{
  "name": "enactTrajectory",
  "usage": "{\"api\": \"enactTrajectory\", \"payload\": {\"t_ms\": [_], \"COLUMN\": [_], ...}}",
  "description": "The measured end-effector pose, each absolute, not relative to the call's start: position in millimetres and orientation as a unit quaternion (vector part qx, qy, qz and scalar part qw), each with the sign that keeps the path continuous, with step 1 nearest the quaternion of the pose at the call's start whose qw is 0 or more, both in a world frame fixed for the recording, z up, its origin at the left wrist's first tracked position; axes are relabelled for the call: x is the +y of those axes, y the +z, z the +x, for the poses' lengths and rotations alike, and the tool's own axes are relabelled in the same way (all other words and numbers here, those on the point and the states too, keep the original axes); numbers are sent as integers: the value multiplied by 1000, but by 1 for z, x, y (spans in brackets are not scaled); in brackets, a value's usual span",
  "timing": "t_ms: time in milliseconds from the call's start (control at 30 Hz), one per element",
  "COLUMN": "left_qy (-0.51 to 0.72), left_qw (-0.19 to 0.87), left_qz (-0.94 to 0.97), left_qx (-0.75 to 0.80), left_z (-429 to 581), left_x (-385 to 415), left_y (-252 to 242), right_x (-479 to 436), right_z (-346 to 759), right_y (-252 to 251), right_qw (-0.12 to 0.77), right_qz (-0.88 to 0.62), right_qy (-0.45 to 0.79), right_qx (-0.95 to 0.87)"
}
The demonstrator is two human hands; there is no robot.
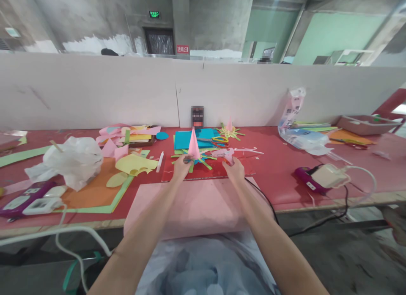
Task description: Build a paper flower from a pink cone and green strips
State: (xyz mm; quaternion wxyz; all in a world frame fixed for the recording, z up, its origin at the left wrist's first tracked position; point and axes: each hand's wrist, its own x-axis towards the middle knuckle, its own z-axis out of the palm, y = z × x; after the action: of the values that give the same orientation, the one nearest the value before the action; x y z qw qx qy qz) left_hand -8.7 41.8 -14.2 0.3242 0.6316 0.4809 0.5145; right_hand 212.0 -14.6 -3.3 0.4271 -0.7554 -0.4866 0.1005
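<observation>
My left hand is closed at the base of a pink paper cone, which stands upright. Narrow green paper strips spread out around the cone's foot, with a bit of blue paper beneath. My right hand grips a pink glue gun whose nozzle points left toward the cone. Just behind, yellow-handled scissors lie on blue paper sheets. A second pink cone with green and yellow strips stands behind the glue gun.
On the left are a crumpled white plastic bag, coloured paper scraps and a purple power strip. To the right lie another power strip with cables, a plastic packet and a tray. A white partition closes off the back.
</observation>
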Motion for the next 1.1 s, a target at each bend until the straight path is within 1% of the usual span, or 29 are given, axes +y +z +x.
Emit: {"api": "enactTrajectory", "payload": {"t_ms": [267,433,733,967,1100], "left_qy": [518,514,528,528,526], "left_qw": [270,258,281,218,204], "left_qz": [600,624,636,705,720], "left_qx": [547,529,488,421,404], "left_z": [0,-1,-5,-2,-1], "left_x": [49,48,44,38,40], "left_y": [-17,-20,-14,-8,-8], "right_x": [-15,-16,-14,-16,-14], "right_z": [212,211,213,213,214], "right_y": [-3,-2,-5,-3,-3], "right_qw": [421,424,426,436,477], "right_qz": [-759,-758,-759,-755,-745], "right_qy": [105,93,95,111,115], "right_qx": [-486,-487,-483,-477,-452]}}
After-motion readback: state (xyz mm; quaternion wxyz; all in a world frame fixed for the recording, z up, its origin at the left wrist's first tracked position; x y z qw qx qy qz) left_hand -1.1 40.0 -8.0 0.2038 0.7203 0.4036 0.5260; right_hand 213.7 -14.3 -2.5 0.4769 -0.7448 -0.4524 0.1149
